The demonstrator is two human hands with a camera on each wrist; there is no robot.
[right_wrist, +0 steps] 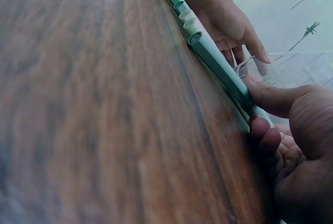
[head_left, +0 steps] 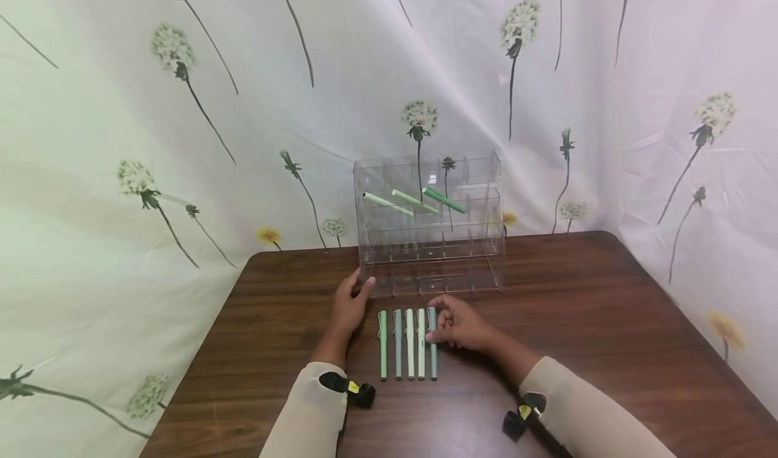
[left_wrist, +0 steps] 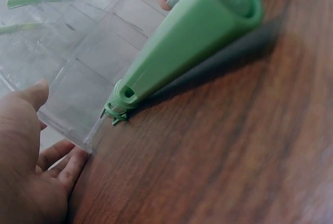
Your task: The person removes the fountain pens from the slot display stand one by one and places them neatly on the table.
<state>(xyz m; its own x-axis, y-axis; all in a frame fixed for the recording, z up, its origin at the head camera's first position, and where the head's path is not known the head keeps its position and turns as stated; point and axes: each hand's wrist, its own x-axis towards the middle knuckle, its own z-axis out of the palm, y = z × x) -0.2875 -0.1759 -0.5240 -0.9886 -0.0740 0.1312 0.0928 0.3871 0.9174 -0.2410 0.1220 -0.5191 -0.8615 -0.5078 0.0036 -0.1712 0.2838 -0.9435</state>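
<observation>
Progress as I read it from my end: 3 pens (head_left: 415, 201) already sit inside the clear organizer (head_left: 430, 221), upper tier, lying slanted, one per slot as far as I can tell. 5 pens (head_left: 407, 343) are left on the table (head_left: 608, 323), lined up side by side just in front of the organizer, caps toward it. So roughly 3 in, 5 to go, w/ the next one being taken now.

Right hand (head_left: 462, 324): grip closed down on the rightmost pen (head_left: 432, 343) of the row, thumb and fingertips pinching its cap end nearest the organizer; the pen is flat on the table, not lifted yet. Right wrist view confirms the thumb (right_wrist: 276, 99) pressed on the barrel.

Left hand (head_left: 349, 306): fingers relaxed and mostly straight, resting against the organizer's front left corner; grip holds nothing, looks like it's bracing the box.

Materials: organizer is transparent acrylic, hard, boxy, stepped tiers w/ thin dividers. Pens are smooth matte plastic, pale green thru mint to grey-blue, w/ a clip each; the left wrist view shows the nearest one as a faceted barrel w/ a flat round end. Table is dark wood grain, slight sheen, rounded corners. Behind the organizer hangs a creased cloth backdrop w/ dandelion print.
</observation>
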